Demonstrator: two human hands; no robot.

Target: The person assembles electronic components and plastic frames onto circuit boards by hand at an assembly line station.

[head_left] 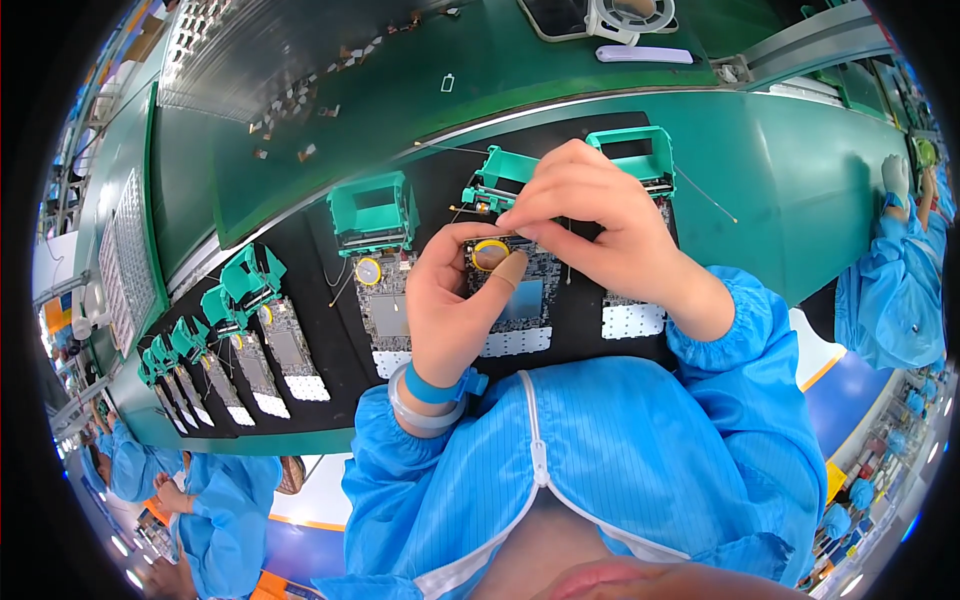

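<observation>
My left hand [446, 312] grips a circuit board [523, 305] along its left side. Its thumb lies across the board beside a round, yellow-rimmed coin cell [489, 254]. At the board's far edge, my right hand [604, 212] is closed in a pinch, its fingertips meeting my left index fingertip. Whatever is between those fingertips is too small or hidden to make out. Just beyond the board sits a teal plastic frame [510, 163], partly covered by my right hand. A blue wrist strap [432, 388] circles my left wrist.
Another board [388, 312] with a teal frame [372, 212] lies to the left, and several more stretch farther left on the black mat [330, 385]. To the right, a teal frame [655, 150] carries thin wires. Small parts [290, 105] lie scattered on the green surface beyond. Co-workers sit either side.
</observation>
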